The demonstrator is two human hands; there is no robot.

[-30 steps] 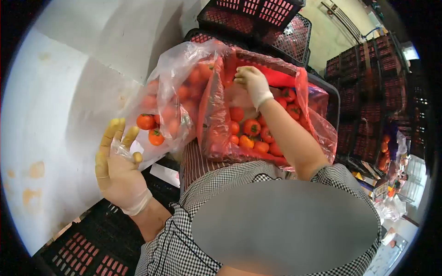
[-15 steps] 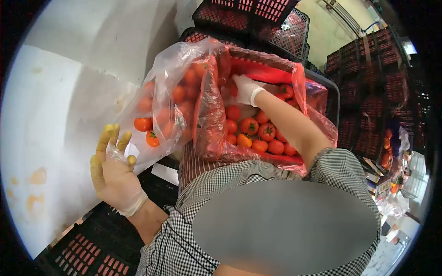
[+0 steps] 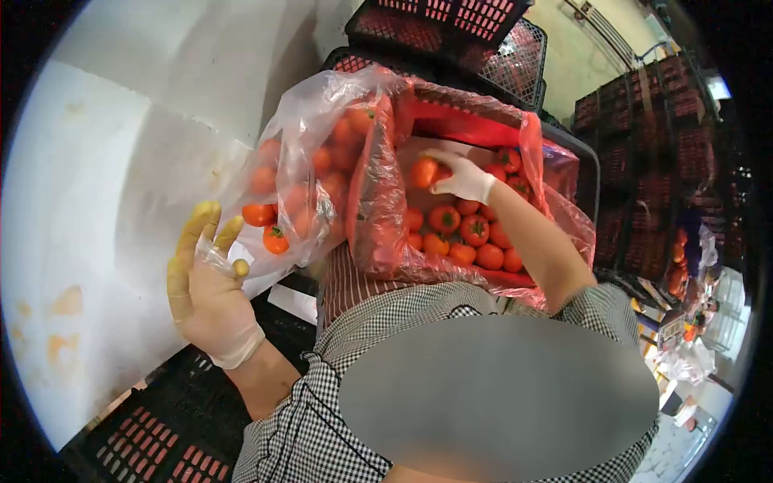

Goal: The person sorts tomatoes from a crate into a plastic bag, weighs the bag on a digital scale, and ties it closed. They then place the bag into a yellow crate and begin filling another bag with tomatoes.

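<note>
My right hand [image 3: 460, 175], in a white glove, reaches into the red-lined crate and is closed around an orange-red tomato [image 3: 423, 172]. A second red one shows partly under its fingers. Several tomatoes [image 3: 475, 230] lie in the crate's near and right parts, on a red plastic liner [image 3: 374, 205]. To the left, a clear plastic bag [image 3: 290, 145] holds many more tomatoes. My left hand [image 3: 211, 302], gloved with yellow-stained fingers, is palm up with fingers spread beside the bag. A bit of clear plastic lies across it. Two tomatoes [image 3: 258, 215] sit near its fingertips.
Black crates [image 3: 435, 40] are stacked behind the tomato crate, and a tall stack [image 3: 644, 161] stands at right. A stained white panel [image 3: 88, 233] is at left. Another black crate [image 3: 161, 435] is at lower left.
My right hand has drawn back from the crate's far left corner toward the right, and tomatoes now show in its fingers. The left hand stays spread, nearly in place.
</note>
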